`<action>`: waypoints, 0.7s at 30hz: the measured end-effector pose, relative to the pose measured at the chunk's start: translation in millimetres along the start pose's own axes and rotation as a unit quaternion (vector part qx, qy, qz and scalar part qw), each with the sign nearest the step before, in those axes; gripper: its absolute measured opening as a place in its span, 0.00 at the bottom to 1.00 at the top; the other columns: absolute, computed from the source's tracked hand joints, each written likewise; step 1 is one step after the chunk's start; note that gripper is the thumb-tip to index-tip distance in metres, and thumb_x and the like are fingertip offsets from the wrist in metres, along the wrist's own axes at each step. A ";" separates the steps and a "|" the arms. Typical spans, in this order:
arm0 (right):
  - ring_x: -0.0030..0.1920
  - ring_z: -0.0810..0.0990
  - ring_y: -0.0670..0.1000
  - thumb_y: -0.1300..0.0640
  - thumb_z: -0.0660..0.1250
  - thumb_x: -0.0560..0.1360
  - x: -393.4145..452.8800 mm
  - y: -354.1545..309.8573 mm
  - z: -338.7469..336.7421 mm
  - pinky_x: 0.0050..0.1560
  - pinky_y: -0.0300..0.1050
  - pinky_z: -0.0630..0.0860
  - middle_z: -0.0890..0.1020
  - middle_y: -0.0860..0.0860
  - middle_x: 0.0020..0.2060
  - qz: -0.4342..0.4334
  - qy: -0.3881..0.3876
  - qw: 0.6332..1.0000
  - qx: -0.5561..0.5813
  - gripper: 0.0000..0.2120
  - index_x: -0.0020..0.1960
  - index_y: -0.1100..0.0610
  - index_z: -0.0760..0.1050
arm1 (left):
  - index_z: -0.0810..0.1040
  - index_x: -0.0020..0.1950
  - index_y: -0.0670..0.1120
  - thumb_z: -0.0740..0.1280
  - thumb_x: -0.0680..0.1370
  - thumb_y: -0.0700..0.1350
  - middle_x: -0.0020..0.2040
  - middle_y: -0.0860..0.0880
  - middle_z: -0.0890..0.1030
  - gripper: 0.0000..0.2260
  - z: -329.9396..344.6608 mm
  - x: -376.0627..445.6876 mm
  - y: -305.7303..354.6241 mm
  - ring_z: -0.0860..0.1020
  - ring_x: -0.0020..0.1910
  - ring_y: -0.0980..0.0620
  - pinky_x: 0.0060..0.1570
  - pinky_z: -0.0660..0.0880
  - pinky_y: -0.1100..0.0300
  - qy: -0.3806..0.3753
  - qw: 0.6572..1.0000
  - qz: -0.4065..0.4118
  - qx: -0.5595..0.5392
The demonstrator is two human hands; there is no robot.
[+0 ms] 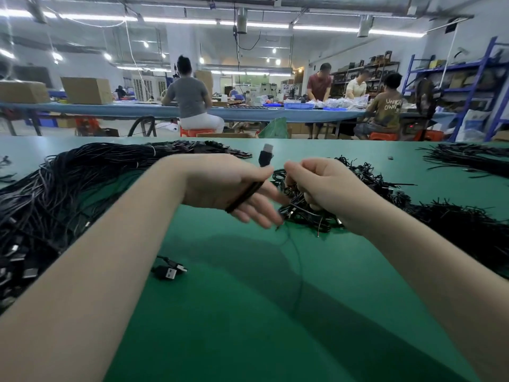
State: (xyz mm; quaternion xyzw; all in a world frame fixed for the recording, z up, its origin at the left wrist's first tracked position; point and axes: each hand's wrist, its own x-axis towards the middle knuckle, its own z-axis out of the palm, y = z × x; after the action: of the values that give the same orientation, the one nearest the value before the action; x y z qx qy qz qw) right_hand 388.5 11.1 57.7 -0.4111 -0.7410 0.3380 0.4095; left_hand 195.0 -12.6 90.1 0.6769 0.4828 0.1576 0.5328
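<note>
— Where is the USB cable [265,157]?

— In the left hand [228,186], above the middle of the green surface [248,312]. Its plug stands up just past the far side of the hand, metal end upward. The black cord runs from there across the palm and comes out at the near edge.

— How does the hand hold it?

— The thumb pinches the cord against the hand. The other fingers lie fairly straight toward the right and are blurred.

— And the right hand [327,183]?

— It is just right of the left one. Its fingers curl down into a tangle of short black ties [300,209] lying on the surface. I cannot tell whether they grip a strand.

— What else is there?

— A large bundle of cables [68,183] lies on the left. A loose plug [168,271] lies nearer, under the left forearm.
</note>
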 end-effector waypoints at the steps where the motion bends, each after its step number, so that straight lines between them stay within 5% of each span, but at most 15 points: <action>1: 0.26 0.64 0.47 0.46 0.61 0.79 -0.8 -4.7 1.6 0.30 0.42 0.63 0.68 0.45 0.24 -0.014 -0.016 1.000 0.011 0.15 0.38 0.51 0.77 | 0.80 0.54 0.50 0.52 0.81 0.59 0.50 0.49 0.85 0.21 4.7 8.5 0.5 0.83 0.49 0.53 0.43 0.78 0.63 0.060 0.997 0.021 -0.031; 5: 0.25 0.63 0.46 0.49 0.55 0.82 -7.4 -5.2 14.5 0.28 0.38 0.61 0.67 0.44 0.25 0.032 -0.180 0.976 0.118 0.14 0.43 0.53 0.74 | 0.76 0.63 0.47 0.51 0.84 0.55 0.54 0.51 0.84 0.20 7.3 18.5 7.0 0.82 0.53 0.55 0.55 0.76 0.61 0.262 0.931 0.168 -0.190; 8: 0.27 0.64 0.46 0.47 0.55 0.82 -11.4 10.7 21.3 0.31 0.39 0.62 0.67 0.46 0.28 0.096 -0.270 0.949 0.129 0.14 0.44 0.50 0.75 | 0.77 0.62 0.44 0.51 0.84 0.53 0.52 0.49 0.84 0.20 1.7 5.2 18.1 0.82 0.50 0.54 0.50 0.77 0.62 0.220 0.870 0.289 -0.333; 10: 0.28 0.63 0.46 0.47 0.56 0.81 -11.5 21.8 20.2 0.32 0.39 0.62 0.65 0.47 0.29 0.124 -0.279 0.944 0.127 0.13 0.45 0.51 0.75 | 0.82 0.53 0.45 0.52 0.84 0.51 0.42 0.51 0.84 0.19 -0.8 -8.5 21.6 0.82 0.41 0.55 0.41 0.78 0.64 0.149 0.854 0.322 -0.381; 13: 0.26 0.62 0.46 0.45 0.59 0.80 -9.6 29.1 13.5 0.29 0.39 0.61 0.64 0.47 0.28 0.131 -0.223 0.966 -0.003 0.15 0.41 0.53 0.75 | 0.80 0.37 0.49 0.55 0.82 0.50 0.26 0.56 0.73 0.19 -5.9 -19.1 19.6 0.72 0.25 0.59 0.28 0.67 0.67 0.046 0.888 0.304 -0.343; 15: 0.24 0.62 0.46 0.43 0.60 0.79 -6.2 27.5 7.2 0.25 0.38 0.61 0.66 0.46 0.25 0.095 -0.123 0.977 -0.143 0.18 0.38 0.53 0.75 | 0.79 0.34 0.48 0.59 0.79 0.50 0.23 0.55 0.70 0.17 -6.8 -18.7 14.6 0.66 0.20 0.58 0.24 0.61 0.67 0.003 0.943 0.238 -0.234; 17: 0.20 0.61 0.44 0.43 0.60 0.79 -1.5 20.9 1.2 0.22 0.36 0.60 0.66 0.43 0.19 0.051 -0.033 0.986 -0.155 0.18 0.37 0.53 0.75 | 0.83 0.37 0.46 0.58 0.79 0.51 0.25 0.50 0.75 0.18 -2.7 -9.2 5.6 0.67 0.20 0.56 0.22 0.62 0.66 0.026 0.994 0.100 -0.048; 19: 0.20 0.62 0.43 0.44 0.59 0.79 1.4 8.8 -0.8 0.23 0.36 0.60 0.66 0.42 0.19 0.013 -0.002 0.995 -0.101 0.18 0.37 0.52 0.75 | 0.82 0.47 0.46 0.53 0.83 0.53 0.35 0.48 0.83 0.21 6.3 4.1 -1.2 0.72 0.23 0.56 0.23 0.64 0.67 0.072 0.994 -0.015 0.076; 21: 0.22 0.64 0.44 0.49 0.57 0.81 -0.2 -4.5 4.8 0.25 0.38 0.61 0.67 0.42 0.21 0.006 -0.023 0.999 -0.026 0.16 0.38 0.52 0.76 | 0.77 0.51 0.49 0.49 0.84 0.54 0.41 0.52 0.85 0.19 14.2 15.3 -3.9 0.78 0.29 0.58 0.30 0.69 0.66 0.138 0.989 -0.002 0.060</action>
State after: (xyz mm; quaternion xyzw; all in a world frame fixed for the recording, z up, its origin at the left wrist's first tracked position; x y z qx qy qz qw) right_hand 382.8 8.1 59.3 -0.4180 -0.7567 0.3301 0.3791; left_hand 210.8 -8.3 76.6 0.6781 0.5617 0.2189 0.4205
